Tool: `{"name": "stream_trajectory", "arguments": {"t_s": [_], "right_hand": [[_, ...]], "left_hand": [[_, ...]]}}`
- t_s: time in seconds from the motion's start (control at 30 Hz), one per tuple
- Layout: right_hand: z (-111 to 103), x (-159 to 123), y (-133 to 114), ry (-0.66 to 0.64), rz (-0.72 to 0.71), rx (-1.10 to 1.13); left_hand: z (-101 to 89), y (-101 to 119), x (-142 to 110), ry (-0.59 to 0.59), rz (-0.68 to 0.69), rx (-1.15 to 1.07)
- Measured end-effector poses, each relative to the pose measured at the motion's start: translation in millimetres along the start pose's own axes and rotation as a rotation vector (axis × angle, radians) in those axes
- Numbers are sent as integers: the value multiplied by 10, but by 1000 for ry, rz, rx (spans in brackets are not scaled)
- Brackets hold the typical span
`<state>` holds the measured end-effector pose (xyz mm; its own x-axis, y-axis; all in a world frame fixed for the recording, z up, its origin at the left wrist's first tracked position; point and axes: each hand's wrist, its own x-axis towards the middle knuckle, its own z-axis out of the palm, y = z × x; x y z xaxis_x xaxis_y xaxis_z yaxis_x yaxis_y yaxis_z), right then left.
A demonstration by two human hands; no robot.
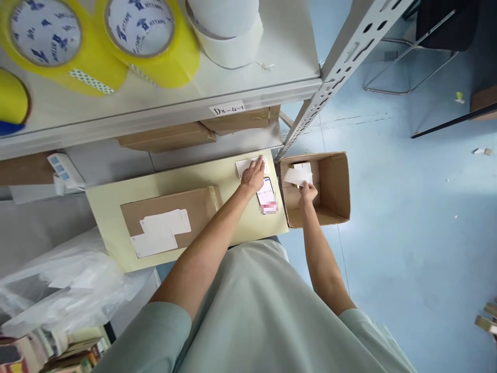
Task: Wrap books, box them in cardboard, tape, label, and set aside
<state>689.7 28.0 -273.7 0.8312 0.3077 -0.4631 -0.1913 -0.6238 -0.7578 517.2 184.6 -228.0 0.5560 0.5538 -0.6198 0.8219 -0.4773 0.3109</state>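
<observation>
My left hand (pixel 253 175) lies flat, fingers stretched, on a white slip of paper (pixel 244 166) at the far right of a pale yellow board (pixel 112 207). A phone (pixel 265 194) with a lit screen lies just beside that hand. My right hand (pixel 308 192) reaches into an open cardboard box (pixel 334 181) on the floor and pinches a white sheet of paper (pixel 297 175). A flat brown cardboard piece (pixel 202 204) with white labels (pixel 161 230) rests on the board to the left.
A metal rack shelf (pixel 240 90) overhead carries yellow tape rolls (pixel 151 31) and a white roll (pixel 229 31). Flat cartons (pixel 171 137) lie on the lower shelf. Clear plastic bags (pixel 62 285) sit at the left. A chair frame (pixel 411 67) stands far right on the blue floor.
</observation>
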Motion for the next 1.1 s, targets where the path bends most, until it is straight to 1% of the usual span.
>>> {"name": "stream_trajectory", "arguments": {"t_s": [0.07, 0.1, 0.13, 0.2, 0.23, 0.27, 0.33, 0.4, 0.43, 0.47, 0.57, 0.6, 0.63, 0.67, 0.77, 0.8, 0.83, 0.93, 0.97, 1.0, 1.03, 1.1], "right_hand": [[-214, -106, 30, 110, 10, 0], [-296, -178, 26, 167, -20, -3], [-358, -263, 10, 213, -81, -8], [-421, -478, -52, 253, -300, -25], [-426, -607, -94, 233, -438, -38], [-416, -747, -137, 185, -575, -56], [-365, -1054, -221, 62, -813, -107], [-291, -1373, -289, -59, -989, -166], [-253, -1529, -318, -119, -1058, -190], [-218, -1677, -346, -187, -1116, -205], [-158, -2037, -444, -453, -1217, -212], [-159, -2118, -489, -522, -1223, -200], [-171, -2178, -541, -556, -1216, -178], [-191, -2217, -601, -551, -1194, -147], [-261, -2243, -811, -459, -1063, -33], [-275, -2241, -882, -485, -1009, -1], [-280, -2243, -948, -559, -951, 24], [-234, -2321, -1100, -875, -757, 58], [-205, -2376, -1137, -948, -700, 57], [-174, -2445, -1170, -985, -656, 54], [-143, -2525, -1203, -991, -629, 48], [-91, -2704, -1272, -957, -606, 34]], "left_hand": [[-41, 38, -34, -10, -41, -118], [-55, 70, -78, 0, -60, -191], [-62, 110, -147, 24, -71, -271], [-57, 211, -377, 102, -63, -456], [-47, 265, -536, 144, -41, -564], [-33, 317, -719, 180, -18, -687], [-2, 391, -1121, 195, 68, -958], [29, 401, -1515, 225, 92, -1184], [43, 375, -1693, 258, 70, -1258], [54, 329, -1853, 307, 13, -1309], [64, 92, -2249, 459, -211, -1350], [54, -5, -2363, 477, -255, -1359], [37, -103, -2471, 478, -276, -1373], [13, -199, -2576, 465, -279, -1389], [-94, -455, -2871, 429, -251, -1383], [-135, -530, -2961, 426, -231, -1357], [-175, -600, -3044, 423, -204, -1329], [-270, -797, -3252, 424, -113, -1252], [-291, -864, -3309, 434, -95, -1234], [-306, -934, -3364, 446, -83, -1225], [-317, -1009, -3417, 457, -74, -1230], [-326, -1174, -3531, 450, -49, -1295]]}}
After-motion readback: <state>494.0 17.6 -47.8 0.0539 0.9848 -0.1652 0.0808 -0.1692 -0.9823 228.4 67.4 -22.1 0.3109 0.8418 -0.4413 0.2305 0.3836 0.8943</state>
